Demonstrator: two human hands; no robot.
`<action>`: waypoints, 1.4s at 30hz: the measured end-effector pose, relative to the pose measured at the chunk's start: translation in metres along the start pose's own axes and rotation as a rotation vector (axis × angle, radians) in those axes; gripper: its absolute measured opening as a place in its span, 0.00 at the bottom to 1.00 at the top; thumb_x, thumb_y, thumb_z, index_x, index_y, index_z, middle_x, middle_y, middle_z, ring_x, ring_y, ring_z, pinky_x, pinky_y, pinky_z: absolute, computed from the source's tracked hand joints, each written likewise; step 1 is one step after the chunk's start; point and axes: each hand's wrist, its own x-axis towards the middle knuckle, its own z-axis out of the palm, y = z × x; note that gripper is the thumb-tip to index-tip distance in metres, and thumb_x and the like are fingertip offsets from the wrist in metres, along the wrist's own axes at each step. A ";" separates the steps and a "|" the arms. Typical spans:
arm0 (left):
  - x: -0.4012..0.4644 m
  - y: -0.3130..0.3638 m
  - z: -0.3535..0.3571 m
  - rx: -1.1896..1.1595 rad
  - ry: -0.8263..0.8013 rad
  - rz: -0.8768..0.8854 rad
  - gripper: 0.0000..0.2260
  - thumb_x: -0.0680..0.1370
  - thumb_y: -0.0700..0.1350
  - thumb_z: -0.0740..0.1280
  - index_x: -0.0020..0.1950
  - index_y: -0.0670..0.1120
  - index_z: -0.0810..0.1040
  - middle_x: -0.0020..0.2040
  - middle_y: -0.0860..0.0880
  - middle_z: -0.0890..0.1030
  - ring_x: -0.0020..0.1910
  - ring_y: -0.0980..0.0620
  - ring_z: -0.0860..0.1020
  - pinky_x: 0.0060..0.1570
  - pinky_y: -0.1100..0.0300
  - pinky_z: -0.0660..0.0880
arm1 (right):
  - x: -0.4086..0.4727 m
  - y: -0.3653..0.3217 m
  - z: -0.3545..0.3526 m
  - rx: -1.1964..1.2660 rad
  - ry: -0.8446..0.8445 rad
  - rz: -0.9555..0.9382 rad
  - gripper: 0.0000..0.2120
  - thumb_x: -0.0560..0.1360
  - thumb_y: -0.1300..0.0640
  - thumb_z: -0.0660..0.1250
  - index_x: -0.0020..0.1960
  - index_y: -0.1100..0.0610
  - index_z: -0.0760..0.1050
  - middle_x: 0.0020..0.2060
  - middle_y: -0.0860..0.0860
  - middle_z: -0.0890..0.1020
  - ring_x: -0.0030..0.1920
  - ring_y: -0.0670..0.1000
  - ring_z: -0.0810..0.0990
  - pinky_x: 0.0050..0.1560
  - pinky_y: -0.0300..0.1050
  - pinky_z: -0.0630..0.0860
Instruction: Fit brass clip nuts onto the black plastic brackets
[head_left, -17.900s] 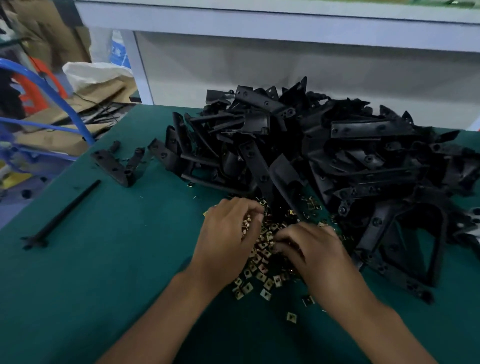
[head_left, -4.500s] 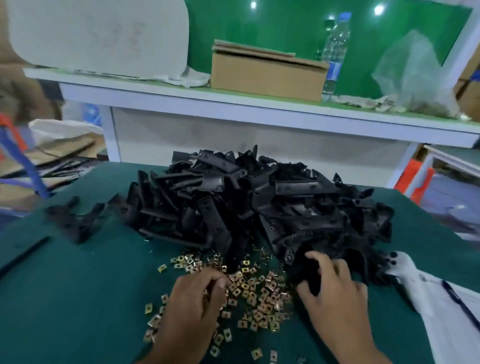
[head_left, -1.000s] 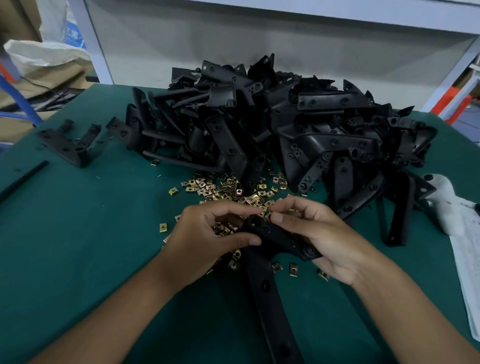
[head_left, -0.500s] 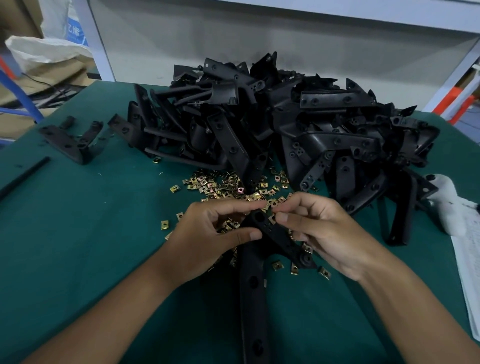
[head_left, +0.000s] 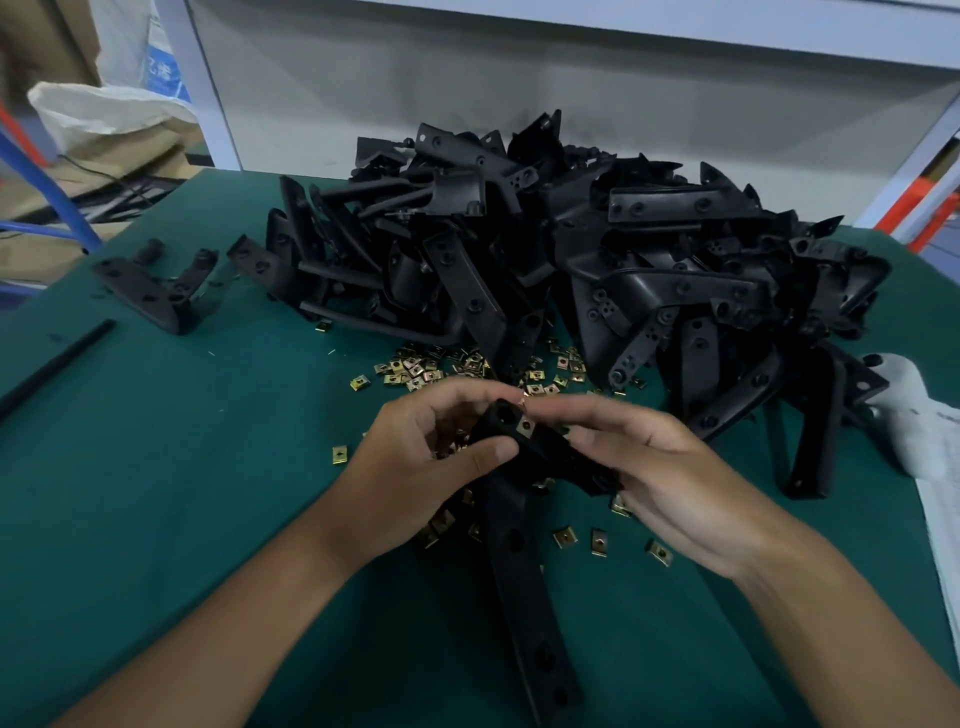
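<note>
At the bottom centre of the frame, the long black plastic bracket (head_left: 519, 566) you held ran from the lower edge up to your hands in the middle of the picture. Your left hand (head_left: 421, 467) gripped its upper end, thumb curled across the front and fingers curved behind. Your right hand (head_left: 670, 478) cradled the short angled arm of the same bracket from the right, fingers curled under it, with the forefinger tip reaching in beside a small square brass clip nut (head_left: 525, 426) seated on the bracket's top end. Whether that finger pressed the nut I cannot tell.

Just below and between your hands, loose brass clip nuts (head_left: 597, 541) lay scattered on the dark green table mat (head_left: 182, 467), with more above your hands at centre.

Beyond them, across the upper middle, sat the big heap of black plastic brackets (head_left: 597, 260). At centre left, a single black bracket (head_left: 150, 286) lay apart, and a thin black rod (head_left: 57, 364) lay at the left edge. A white cloth (head_left: 914, 415) lay at the right edge.
</note>
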 end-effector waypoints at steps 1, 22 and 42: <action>0.000 0.000 0.000 0.015 0.008 0.005 0.14 0.75 0.49 0.75 0.60 0.58 0.81 0.55 0.51 0.84 0.56 0.52 0.82 0.56 0.62 0.78 | 0.002 0.001 -0.001 0.072 0.033 -0.004 0.19 0.78 0.68 0.59 0.62 0.56 0.80 0.63 0.53 0.82 0.64 0.49 0.77 0.65 0.44 0.73; -0.006 -0.005 0.006 -0.035 -0.038 -0.065 0.22 0.73 0.51 0.74 0.66 0.61 0.74 0.56 0.50 0.80 0.49 0.49 0.82 0.49 0.62 0.78 | 0.011 0.006 -0.005 0.519 0.267 0.143 0.20 0.67 0.63 0.73 0.59 0.61 0.79 0.49 0.58 0.86 0.47 0.50 0.87 0.40 0.37 0.81; -0.004 0.000 0.010 -0.050 -0.008 0.006 0.20 0.71 0.49 0.78 0.60 0.57 0.77 0.54 0.52 0.82 0.51 0.55 0.82 0.50 0.65 0.78 | 0.006 0.004 0.006 0.198 0.165 0.037 0.16 0.68 0.57 0.75 0.53 0.58 0.78 0.39 0.55 0.84 0.29 0.42 0.76 0.28 0.35 0.69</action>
